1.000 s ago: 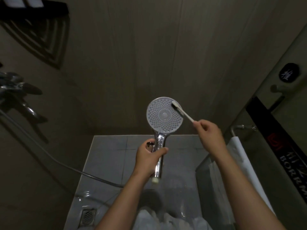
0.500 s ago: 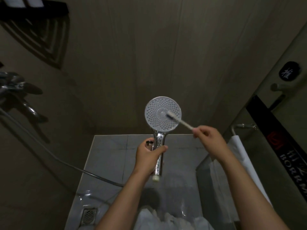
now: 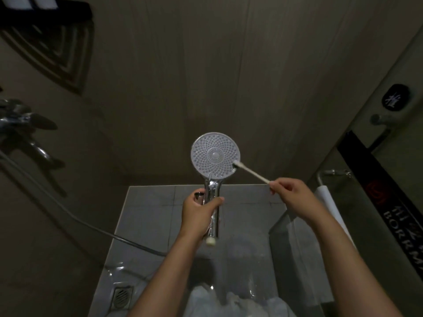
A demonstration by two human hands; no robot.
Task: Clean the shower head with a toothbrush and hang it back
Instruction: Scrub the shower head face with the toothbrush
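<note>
As toothbrush [image 3: 250,172] touches shower head [image 3: 215,154] rim, floor [image 3: 155,213] below

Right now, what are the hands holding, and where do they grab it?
The left hand grips the shower head by its chrome handle. The right hand pinches the toothbrush at its handle end.

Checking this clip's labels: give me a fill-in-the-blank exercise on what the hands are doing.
The left hand grips the shower head by its chrome ____.
The right hand pinches the toothbrush, whose bristles touch the spray face's lower ____ edge.
The hose trails away toward the person's ____ side.
Missing words: handle; right; left.
</note>
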